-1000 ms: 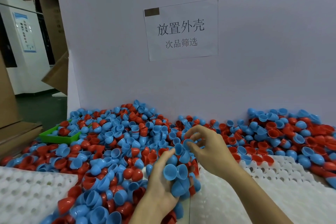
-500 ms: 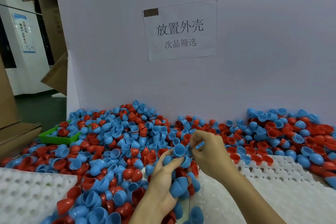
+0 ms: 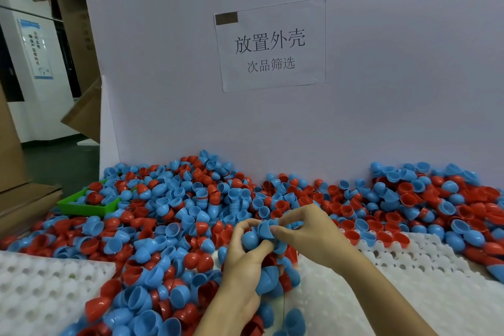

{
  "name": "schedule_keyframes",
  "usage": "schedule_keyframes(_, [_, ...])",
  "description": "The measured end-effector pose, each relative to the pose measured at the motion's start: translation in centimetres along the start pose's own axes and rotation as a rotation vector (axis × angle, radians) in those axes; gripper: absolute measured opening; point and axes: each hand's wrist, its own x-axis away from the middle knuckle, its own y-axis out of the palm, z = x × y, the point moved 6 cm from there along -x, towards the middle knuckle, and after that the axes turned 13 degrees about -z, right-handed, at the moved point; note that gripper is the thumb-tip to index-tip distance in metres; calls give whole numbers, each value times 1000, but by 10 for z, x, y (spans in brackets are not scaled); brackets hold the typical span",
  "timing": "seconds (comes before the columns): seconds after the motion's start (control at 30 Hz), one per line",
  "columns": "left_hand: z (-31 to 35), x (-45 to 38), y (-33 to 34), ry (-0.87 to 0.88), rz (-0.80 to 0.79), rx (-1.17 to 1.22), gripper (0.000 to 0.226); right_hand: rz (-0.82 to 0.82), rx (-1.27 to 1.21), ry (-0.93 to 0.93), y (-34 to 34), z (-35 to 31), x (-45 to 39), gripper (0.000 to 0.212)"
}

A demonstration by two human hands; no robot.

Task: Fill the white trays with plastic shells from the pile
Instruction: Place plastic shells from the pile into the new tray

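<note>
barely begun: both white trays (image 3: 46,284) show bare cells. left hand (image 3: 246,259) cups blue shells (image 3: 249,239); right hand (image 3: 305,237) pinches 1, its grip closed. pile (image 3: 191,199) remains huge.

You've got the pile (image 3: 191,213) of blue and red shells across mid-frame against the wall. White dimpled trays: one lower left (image 3: 41,289), one lower right (image 3: 409,281), both mostly unfilled.
</note>
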Motion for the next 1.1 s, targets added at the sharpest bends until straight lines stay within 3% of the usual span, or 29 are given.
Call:
schedule_keyframes(0.1, [1, 0, 1, 15, 14, -25, 29, -5, -127, 33, -1, 2, 1, 5])
schedule_keyframes(0.27, [1, 0, -1, 5, 42, 14, 28, 63, -247, 60, -6, 4, 2, 7])
schedule_keyframes(0.57, [1, 2, 0, -8, 32, 43, 28, 160, -204, 122, -58, 37, 26, 8])
schedule_keyframes(0.7, [0, 3, 4, -13, 7, 49, 28, 261, -89, 210, -111, 74, 48, 11])
schedule_keyframes(0.83, [2, 3, 5, -5, 1, 41, 28, 301, 196, 338, -160, 112, 67, 13])
schedule_keyframes(1.1, [-1, 3, 8, -7, -8, 32, 27, 146, 546, 547, -173, 179, 70, 16])
